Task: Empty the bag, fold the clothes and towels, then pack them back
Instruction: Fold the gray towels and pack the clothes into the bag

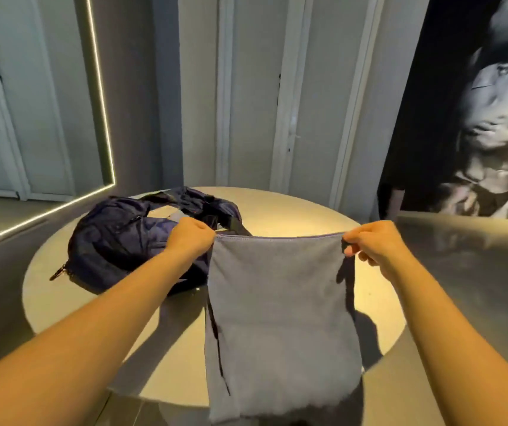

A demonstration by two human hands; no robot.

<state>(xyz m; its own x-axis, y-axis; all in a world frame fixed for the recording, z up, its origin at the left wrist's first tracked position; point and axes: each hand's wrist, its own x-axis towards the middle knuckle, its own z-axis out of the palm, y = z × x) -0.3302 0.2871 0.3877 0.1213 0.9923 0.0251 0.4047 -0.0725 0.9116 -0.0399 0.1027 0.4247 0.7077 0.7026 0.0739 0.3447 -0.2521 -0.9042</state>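
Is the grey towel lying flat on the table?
No: the left hand and right hand hold the towel up by its top corners.

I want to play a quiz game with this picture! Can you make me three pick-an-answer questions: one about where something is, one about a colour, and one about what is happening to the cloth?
1. Where is the dark bag?
A. On the round table, left of the cloth
B. On the floor
C. Hanging on a door

2. What colour is the cloth?
A. Red
B. Grey-blue
C. Yellow

3. What is happening to the cloth?
A. It lies folded on the table
B. The left hand and right hand each pinch a top corner, and it hangs down
C. It is stuffed inside the bag

Answers:
1 A, the bag sits on the tabletop beside the left hand.
2 B, the whole sheet looks grey-blue.
3 B, its top edge is stretched between both hands.
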